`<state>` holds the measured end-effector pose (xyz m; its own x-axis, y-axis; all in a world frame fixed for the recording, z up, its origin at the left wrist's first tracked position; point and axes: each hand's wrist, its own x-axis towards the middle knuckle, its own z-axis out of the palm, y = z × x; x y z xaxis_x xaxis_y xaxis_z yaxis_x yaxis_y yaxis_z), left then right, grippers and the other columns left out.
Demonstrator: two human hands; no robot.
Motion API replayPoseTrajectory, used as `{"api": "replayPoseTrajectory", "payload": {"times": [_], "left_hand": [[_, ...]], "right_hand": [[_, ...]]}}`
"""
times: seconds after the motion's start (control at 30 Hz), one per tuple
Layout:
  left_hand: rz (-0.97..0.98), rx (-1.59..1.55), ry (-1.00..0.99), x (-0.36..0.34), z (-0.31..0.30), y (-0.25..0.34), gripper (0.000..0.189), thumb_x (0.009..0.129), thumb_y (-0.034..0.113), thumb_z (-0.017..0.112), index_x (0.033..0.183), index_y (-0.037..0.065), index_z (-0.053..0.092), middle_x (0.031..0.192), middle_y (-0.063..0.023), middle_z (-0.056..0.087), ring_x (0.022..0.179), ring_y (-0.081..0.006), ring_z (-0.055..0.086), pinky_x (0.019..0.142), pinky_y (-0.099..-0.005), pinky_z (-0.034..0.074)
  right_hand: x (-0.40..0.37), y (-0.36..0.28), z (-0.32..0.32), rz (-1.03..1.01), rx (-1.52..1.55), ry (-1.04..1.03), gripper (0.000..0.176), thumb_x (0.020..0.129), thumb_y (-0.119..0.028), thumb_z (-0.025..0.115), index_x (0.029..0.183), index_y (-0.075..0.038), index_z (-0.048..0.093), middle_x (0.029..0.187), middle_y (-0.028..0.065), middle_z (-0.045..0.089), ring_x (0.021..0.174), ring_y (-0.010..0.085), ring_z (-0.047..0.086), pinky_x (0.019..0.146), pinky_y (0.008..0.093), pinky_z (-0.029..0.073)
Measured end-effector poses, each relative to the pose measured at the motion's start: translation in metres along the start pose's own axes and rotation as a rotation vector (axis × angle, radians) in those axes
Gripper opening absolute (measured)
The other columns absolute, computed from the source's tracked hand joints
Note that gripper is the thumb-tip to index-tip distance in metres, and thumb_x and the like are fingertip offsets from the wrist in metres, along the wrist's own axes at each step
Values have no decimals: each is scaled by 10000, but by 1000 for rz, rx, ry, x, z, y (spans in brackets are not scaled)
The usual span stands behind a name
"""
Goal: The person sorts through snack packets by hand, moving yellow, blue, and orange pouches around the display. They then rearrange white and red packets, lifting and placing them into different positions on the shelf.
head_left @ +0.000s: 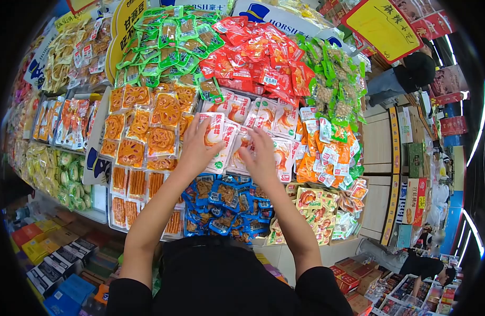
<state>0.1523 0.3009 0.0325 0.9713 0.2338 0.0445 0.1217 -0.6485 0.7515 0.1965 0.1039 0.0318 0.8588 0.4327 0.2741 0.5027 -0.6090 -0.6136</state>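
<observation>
My left hand grips a white and pink snack packet with red lettering, thumb across its front. Beside it, a similar packet leans among more of the same kind. My right hand rests over the white packets just to the right, fingers apart and partly hiding them. Nothing shows clearly held in that hand. Blue snack packets lie beneath my forearms, nearer to my body.
Red packets and green packets fill the far side. Orange packets lie right, flat clear packs left. A yellow price sign overhangs the far right corner. Other people stand at the right.
</observation>
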Motion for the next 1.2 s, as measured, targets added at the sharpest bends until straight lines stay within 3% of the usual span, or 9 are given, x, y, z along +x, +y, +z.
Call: {"api": "replayPoseTrajectory", "payload": {"times": [0.07, 0.13, 0.23, 0.47, 0.63, 0.7, 0.73, 0.8, 1.2], "left_hand": [[4, 13, 0, 0, -1, 0, 742, 753, 293, 726, 1363, 44, 385, 1474, -216, 225, 1346, -373, 260, 1095, -428, 244], [10, 20, 0, 0, -2, 2, 741, 758, 296, 721, 1366, 43, 381, 1476, -215, 222, 1347, -371, 259, 1097, -426, 242], [10, 28, -2, 1, -4, 2, 748, 764, 305, 716, 1371, 32, 375, 1477, -219, 223, 1345, -374, 262, 1097, -424, 241], [-9, 3, 20, 0, -8, 1, 737, 766, 292, 710, 1356, -2, 381, 1458, -258, 242, 1343, -386, 269, 1095, -420, 245], [-5, -5, 17, -3, -3, -5, 723, 774, 300, 709, 1347, -1, 387, 1453, -261, 246, 1335, -394, 278, 1089, -425, 257], [-2, -6, 13, -3, -3, -5, 720, 777, 301, 707, 1349, 3, 386, 1454, -260, 243, 1337, -393, 276, 1090, -424, 256], [2, -4, 8, -3, -2, -5, 717, 780, 302, 704, 1352, 8, 386, 1455, -259, 240, 1339, -392, 274, 1090, -423, 255], [0, -4, 2, -3, -1, -5, 718, 779, 304, 705, 1353, 12, 386, 1456, -259, 238, 1338, -392, 276, 1090, -424, 256], [-4, -5, -2, -4, -3, -3, 714, 780, 298, 702, 1358, 20, 386, 1459, -255, 233, 1339, -386, 279, 1089, -420, 257]], "right_hand": [[-4, 7, -24, 44, 86, 8, 529, 787, -165, 657, 1250, -12, 452, 1294, 222, 434, 1184, 426, 411, 1007, 464, 349], [-11, 12, -46, 227, -299, 21, 541, 776, -196, 672, 1243, -29, 456, 1270, 230, 451, 1131, 429, 447, 970, 462, 385], [-33, 21, -48, 292, -468, -27, 585, 756, -232, 691, 1252, -38, 449, 1274, 252, 437, 1119, 423, 450, 949, 460, 400], [-33, 15, -37, 287, -554, 6, 741, 706, -297, 729, 1325, -56, 400, 1315, 239, 405, 1170, 426, 402, 937, 488, 394], [-27, 16, -47, 374, -527, 70, 700, 708, -307, 724, 1295, -46, 445, 1315, 243, 404, 1170, 431, 398, 941, 507, 368], [-19, 19, -48, 213, -314, 11, 680, 722, -334, 713, 1281, -41, 459, 1299, 266, 400, 1164, 443, 396, 941, 510, 368], [-17, 19, -46, 218, -316, 11, 680, 722, -334, 713, 1281, -41, 459, 1299, 266, 400, 1164, 443, 396, 941, 510, 368], [-5, -2, -37, 345, -27, -121, 697, 729, -365, 706, 1284, -33, 446, 1275, 286, 401, 1157, 454, 394, 944, 518, 362], [2, -29, -1, 316, -155, -48, 664, 737, -326, 740, 1245, 1, 465, 1290, 284, 370, 1147, 454, 422, 937, 498, 402]]}}
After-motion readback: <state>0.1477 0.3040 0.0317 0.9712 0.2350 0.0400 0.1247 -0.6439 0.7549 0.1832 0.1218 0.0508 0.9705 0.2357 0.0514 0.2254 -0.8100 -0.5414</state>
